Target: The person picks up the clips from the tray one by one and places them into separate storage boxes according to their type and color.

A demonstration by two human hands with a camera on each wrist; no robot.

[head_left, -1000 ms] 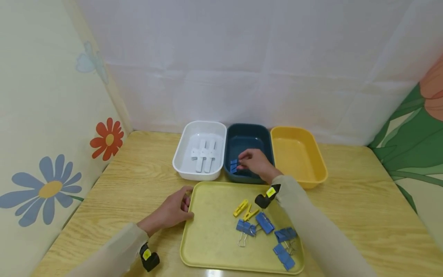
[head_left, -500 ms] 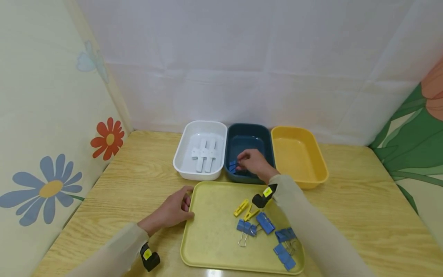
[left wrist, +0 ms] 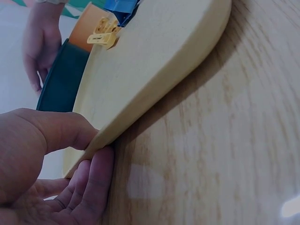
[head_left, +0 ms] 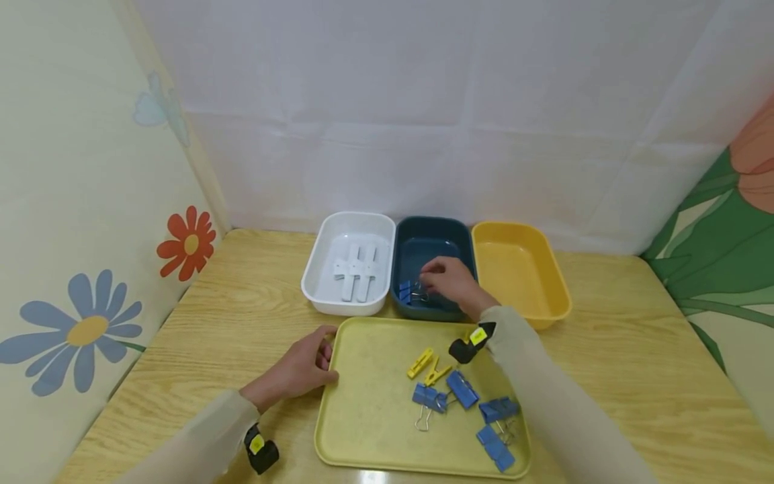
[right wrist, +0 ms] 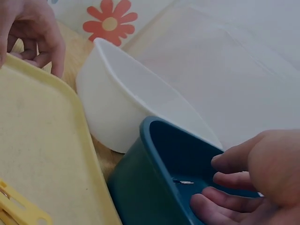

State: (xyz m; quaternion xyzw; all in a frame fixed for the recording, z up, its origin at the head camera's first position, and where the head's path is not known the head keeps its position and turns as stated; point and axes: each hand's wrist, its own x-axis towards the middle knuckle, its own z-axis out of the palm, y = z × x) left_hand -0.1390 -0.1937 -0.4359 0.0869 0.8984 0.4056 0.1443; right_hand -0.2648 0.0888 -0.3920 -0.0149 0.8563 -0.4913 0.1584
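My left hand (head_left: 295,370) holds the left rim of the yellow tray (head_left: 369,410). In the left wrist view its thumb lies over the rim, with fingers (left wrist: 96,180) curled beneath. My right hand (head_left: 452,279) hovers within the dark teal bin (head_left: 435,313), close to blue binder clips (head_left: 404,292) lying at its left side. Nothing shows between the spread fingers (right wrist: 225,199) in the right wrist view. On the tray's right half lie several blue binder clips (head_left: 463,390) with wire handles, and two yellow clothespins (head_left: 420,363).
Left of the teal bin stands a white bin (head_left: 310,286) containing white clips (head_left: 355,272). A yellow bin (head_left: 559,286) stands on its right. All three are behind the tray on the wooden table (head_left: 629,349), before a white cloth backdrop (head_left: 387,134).
My right hand has let go of a binder clip in the teal bin and drawn slightly up and right. Wire handles now show there. My left hand has stayed on the tray rim.
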